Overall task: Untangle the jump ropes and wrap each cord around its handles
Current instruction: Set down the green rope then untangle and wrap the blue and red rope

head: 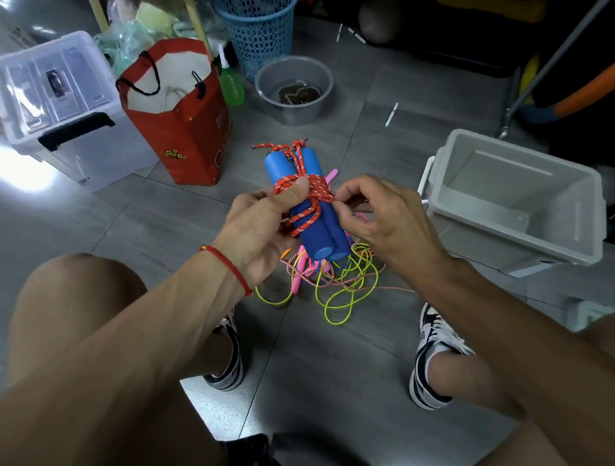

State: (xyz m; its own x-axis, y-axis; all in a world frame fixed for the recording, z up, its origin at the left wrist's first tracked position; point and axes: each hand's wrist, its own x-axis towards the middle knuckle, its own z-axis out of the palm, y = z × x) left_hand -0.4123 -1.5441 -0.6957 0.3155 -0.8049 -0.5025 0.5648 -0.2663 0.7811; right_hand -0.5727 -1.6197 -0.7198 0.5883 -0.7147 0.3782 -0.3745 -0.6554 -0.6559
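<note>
Both forearms are bare, with no sleeves in view. The left wrist carries a thin red cord bracelet [229,267] with one small yellow bead. Both legs are bare at the knee. Shorts [254,460] appear dark. Sneakers [434,336] are black and white, with white laces.

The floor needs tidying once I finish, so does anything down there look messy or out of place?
Yes. A tangle of ropes lies under the hands, yellow-green, pink and striped cords looped through each other. Small white sticks lie scattered on the tiles near the grey bowl.
</note>
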